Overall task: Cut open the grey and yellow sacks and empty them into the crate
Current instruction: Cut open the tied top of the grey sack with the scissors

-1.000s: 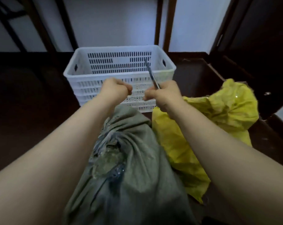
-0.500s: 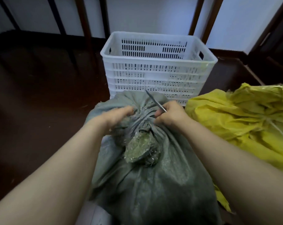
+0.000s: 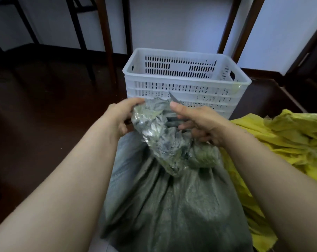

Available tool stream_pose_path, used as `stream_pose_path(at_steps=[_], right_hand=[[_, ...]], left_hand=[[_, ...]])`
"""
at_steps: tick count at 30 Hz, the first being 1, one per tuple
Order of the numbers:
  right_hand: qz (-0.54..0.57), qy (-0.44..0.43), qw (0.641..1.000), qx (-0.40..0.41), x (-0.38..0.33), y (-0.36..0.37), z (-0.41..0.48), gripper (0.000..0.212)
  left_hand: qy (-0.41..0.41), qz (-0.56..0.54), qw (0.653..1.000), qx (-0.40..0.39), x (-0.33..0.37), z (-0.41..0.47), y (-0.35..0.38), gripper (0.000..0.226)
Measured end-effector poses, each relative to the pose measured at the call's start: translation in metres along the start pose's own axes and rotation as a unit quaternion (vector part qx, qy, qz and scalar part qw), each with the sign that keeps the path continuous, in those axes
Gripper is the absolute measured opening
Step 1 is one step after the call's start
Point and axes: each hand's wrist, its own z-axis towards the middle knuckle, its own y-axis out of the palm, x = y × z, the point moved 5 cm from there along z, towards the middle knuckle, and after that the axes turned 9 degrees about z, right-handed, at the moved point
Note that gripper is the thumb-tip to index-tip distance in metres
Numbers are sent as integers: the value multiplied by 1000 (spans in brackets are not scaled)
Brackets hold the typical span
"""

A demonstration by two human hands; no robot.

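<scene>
The grey sack (image 3: 172, 206) stands on the dark floor (image 3: 45, 115), just before the white slotted crate (image 3: 172, 80). Its bunched neck shows a clear plastic liner (image 3: 154, 131). The left hand (image 3: 121, 115) grips that neck with curled fingers. The right hand (image 3: 199, 122) curls its fingers round a knife (image 3: 174, 99), blade tip up, touching the neck. The yellow sack (image 3: 281, 142) lies beside it on the right.

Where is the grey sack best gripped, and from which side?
Grip the grey sack at its bunched neck, where cloth and clear liner gather into a wad; the body below is wide and full. Come from the left, where the left hand grips it; the right hand holds a blade and the yellow sack crowds that side.
</scene>
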Motion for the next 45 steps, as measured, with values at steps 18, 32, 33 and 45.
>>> stream_pose_path(at_steps=[18,32,33,45], right_hand=[[353,50,934,17,-1,-22,23,19],[180,-47,976,-112,-13,-20,16,60],[158,-57,977,-134,-14,-17,16,60],[332,-31,943,17,-1,-20,30,17]], left_hand=[[59,174,968,-169,14,-23,69,76],[16,-88,996,17,22,16,25,28],[0,-109,994,4,21,16,26,23],[37,-133,987,-84,27,7,46,39]])
